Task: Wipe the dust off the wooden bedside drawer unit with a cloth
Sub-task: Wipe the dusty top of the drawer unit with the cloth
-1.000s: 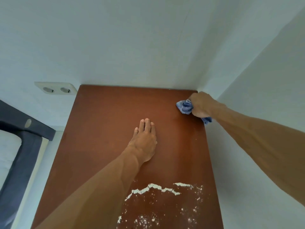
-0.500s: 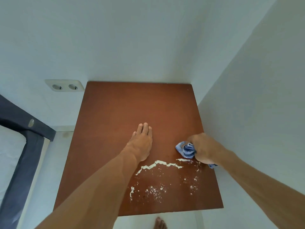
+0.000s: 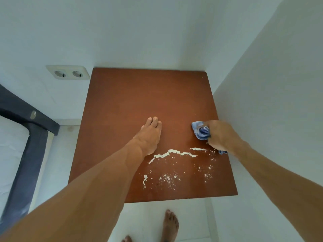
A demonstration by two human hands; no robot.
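Cloth (image 3: 201, 131) bunched in clenched right hand (image 3: 221, 136); left hand (image 3: 150, 135) flat, released, on drawer unit (image 3: 139, 95).

Dust (image 3: 174, 154) on drawer unit (image 3: 139, 95) top, near front edge.

White walls (image 3: 157, 28) meet in a corner, with a double socket (image 3: 68, 72) and dark bed frame (image 3: 26, 137).

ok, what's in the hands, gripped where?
Right hand grips the bunched blue cloth around its middle, ends sticking out. Left hand holds nothing, flat on the wooden top.
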